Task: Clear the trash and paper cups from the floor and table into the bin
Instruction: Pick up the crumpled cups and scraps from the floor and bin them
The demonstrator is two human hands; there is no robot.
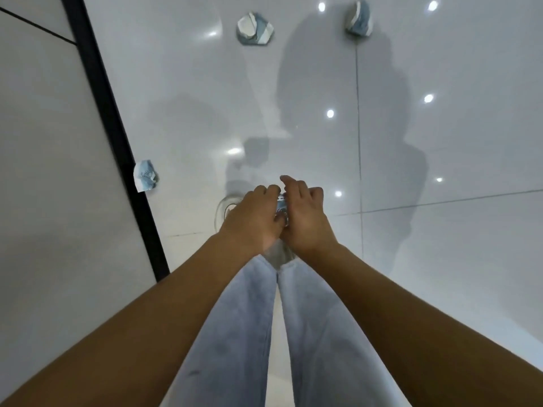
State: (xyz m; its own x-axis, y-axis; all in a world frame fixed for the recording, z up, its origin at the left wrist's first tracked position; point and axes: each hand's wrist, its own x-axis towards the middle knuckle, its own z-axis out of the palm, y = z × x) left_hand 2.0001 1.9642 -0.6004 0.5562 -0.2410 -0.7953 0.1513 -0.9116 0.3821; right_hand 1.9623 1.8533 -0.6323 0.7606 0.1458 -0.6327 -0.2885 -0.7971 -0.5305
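A glossy white tiled floor [440, 259] fills most of the frame, crossed by thin dark grout lines at right. Small bright spots of reflected ceiling light dot its centre and upper right, and soft grey shadows spread across the middle. Along the left, a black strip [111, 136] runs diagonally, edging a pale grey panel [44, 171]

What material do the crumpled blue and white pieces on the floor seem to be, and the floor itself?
Crumpled pieces: probably thin printed paper, matte, judging by sharp creases and folded facets. Floor: likely glazed ceramic tile, very glossy; it mirrors ceiling lights and shows thin grout lines.
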